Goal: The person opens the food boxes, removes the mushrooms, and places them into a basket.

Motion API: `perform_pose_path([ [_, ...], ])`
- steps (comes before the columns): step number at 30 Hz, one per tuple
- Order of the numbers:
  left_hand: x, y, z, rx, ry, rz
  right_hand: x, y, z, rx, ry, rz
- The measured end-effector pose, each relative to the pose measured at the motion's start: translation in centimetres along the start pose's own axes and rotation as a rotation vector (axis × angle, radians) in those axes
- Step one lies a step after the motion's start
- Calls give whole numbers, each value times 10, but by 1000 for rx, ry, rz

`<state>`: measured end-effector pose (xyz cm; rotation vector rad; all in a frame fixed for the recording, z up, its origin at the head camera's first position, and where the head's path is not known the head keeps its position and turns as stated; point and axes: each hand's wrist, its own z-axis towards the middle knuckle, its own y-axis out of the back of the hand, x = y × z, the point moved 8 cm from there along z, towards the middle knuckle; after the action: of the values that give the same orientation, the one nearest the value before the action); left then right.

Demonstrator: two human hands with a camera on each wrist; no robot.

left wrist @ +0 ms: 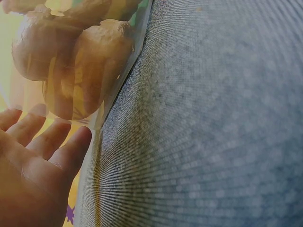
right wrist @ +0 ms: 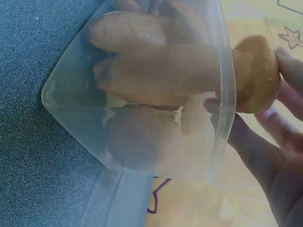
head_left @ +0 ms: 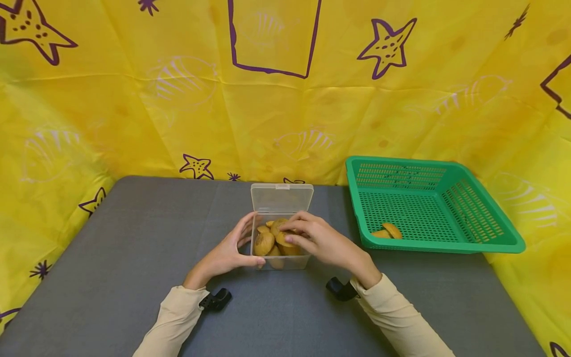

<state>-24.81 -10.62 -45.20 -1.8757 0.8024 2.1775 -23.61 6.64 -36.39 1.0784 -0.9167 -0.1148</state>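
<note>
A clear plastic box (head_left: 298,264) stands on the grey table, its hinged lid (head_left: 282,198) raised at the back. Brown-capped mushrooms (head_left: 264,243) with thick stems fill it up to the rim. My left hand (head_left: 226,255) holds the box at its left side, thumb along the front and fingers toward the back corner. Over the right part of the box, my right hand (head_left: 324,242) grips a mushroom (right wrist: 258,78) by its cap. That cap stands above the rim in the right wrist view, while its stem points down among the others.
To the right stands a green plastic basket (head_left: 443,246) with perforated walls. A few mushrooms (head_left: 392,230) lie in its near left corner. Yellow cloth (head_left: 250,124) with starfish and fish drawings hangs behind and beside the grey table (head_left: 147,238). A black wrist camera sits on each sleeve.
</note>
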Motion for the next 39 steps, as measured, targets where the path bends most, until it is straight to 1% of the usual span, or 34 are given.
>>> perform_pose_path([
  [3, 0, 0, 0, 1, 0, 3, -2, 0, -1, -2, -22, 0],
  [8, 0, 0, 0, 5, 1, 2, -2, -4, 0, 24, -26, 12],
  [15, -1, 0, 0, 3, -1, 5, 0, -8, 2, 51, 2, 3],
  [20, -2, 0, 0, 3, -5, 0, 0, -12, 1, 84, -34, 27],
  [27, -1, -1, -1, 6, -1, 5, 0, -18, 0, 117, -80, -30],
  [30, -1, -1, -1, 6, 3, 4, 1, -19, 0, 113, -69, -41],
  [35, -1, 0, 0, 4, -3, 3, 4, -19, 0, 82, -11, -85],
  [39, -1, 0, -1, 6, 1, 3, 3, -16, -1, 54, -12, -116],
])
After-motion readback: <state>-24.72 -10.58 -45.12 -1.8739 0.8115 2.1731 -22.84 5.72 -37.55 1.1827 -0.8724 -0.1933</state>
